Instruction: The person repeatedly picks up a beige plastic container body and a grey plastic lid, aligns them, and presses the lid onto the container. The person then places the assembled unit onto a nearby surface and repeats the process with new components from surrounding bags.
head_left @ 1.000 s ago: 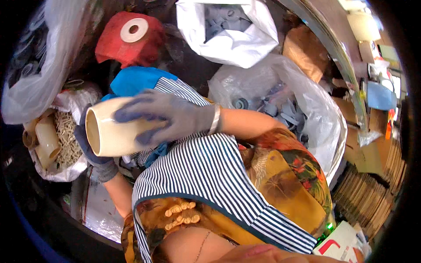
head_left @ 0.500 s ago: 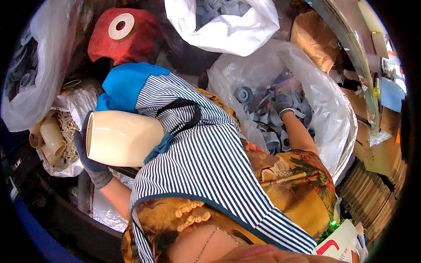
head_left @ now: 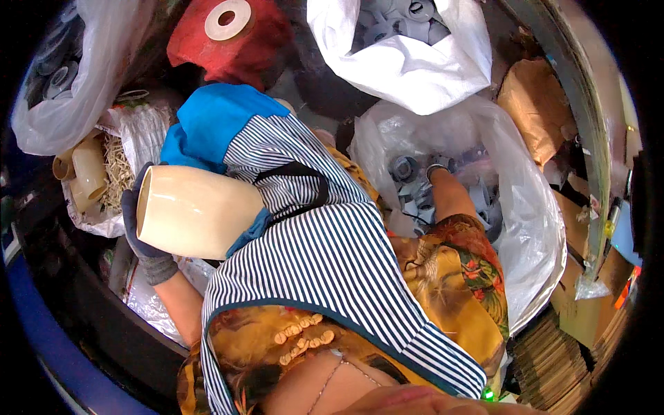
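My left hand (head_left: 140, 243), in a dark grey glove, is wrapped round the base-side of a glossy cream tapered vessel (head_left: 197, 211). The vessel lies on its side against my striped apron, its wide mouth facing left. A blue cloth piece (head_left: 247, 234) sits at its right end. My right arm reaches down into a clear plastic bag (head_left: 532, 232) at the right. Inside that bag are many loose grey plastic parts (head_left: 403, 168). Only the wrist and a bit of the gloved right hand (head_left: 443, 163) show there; its fingers are hidden.
A white sack (head_left: 408, 72) of similar grey parts stands at the far middle. A white disc (head_left: 227, 19) lies on red cloth (head_left: 266, 45). Left, a sack (head_left: 104, 225) holds cream vessels and shredded filler. Brown paper (head_left: 532, 104) and stacked cardboard (head_left: 553, 360) lie right.
The whole view has shifted a little. My right arm has moved left within the bag, and its hand shows less. My left hand keeps the cream vessel in place.
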Tool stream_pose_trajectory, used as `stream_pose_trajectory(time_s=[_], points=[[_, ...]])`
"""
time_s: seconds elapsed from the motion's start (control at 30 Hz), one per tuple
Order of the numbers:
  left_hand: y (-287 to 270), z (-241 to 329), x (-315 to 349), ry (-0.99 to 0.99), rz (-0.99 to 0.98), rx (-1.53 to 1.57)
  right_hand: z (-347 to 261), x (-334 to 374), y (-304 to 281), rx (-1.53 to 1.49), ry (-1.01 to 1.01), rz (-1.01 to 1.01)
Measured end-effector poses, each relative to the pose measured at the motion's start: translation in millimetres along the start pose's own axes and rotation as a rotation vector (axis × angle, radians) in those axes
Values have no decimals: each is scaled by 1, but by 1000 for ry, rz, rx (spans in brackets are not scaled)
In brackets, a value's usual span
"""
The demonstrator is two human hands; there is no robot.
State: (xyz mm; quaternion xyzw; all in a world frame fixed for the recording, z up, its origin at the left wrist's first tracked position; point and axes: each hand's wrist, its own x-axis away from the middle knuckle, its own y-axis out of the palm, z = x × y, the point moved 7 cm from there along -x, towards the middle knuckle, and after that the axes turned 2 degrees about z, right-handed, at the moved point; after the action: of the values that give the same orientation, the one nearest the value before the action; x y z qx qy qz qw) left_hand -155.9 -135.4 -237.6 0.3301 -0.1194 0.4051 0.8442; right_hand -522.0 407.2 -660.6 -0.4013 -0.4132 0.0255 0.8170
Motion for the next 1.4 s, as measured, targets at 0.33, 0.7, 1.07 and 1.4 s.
stream_pose_trajectory(time_s=[0.33,0.7,1.07,1.4], points=[[-3,1,-9,8,-117,50,-15,55,6,230,-716,-346],[-43,-1,-18,114,-49,-9,113,65,18,-667,-116,-313],[-63,-8,-6,222,-47,-92,-21,71,-178,-658,-131,89],[-50,-1,-13,348,-71,-217,-82,51,-222,-574,-45,162]])
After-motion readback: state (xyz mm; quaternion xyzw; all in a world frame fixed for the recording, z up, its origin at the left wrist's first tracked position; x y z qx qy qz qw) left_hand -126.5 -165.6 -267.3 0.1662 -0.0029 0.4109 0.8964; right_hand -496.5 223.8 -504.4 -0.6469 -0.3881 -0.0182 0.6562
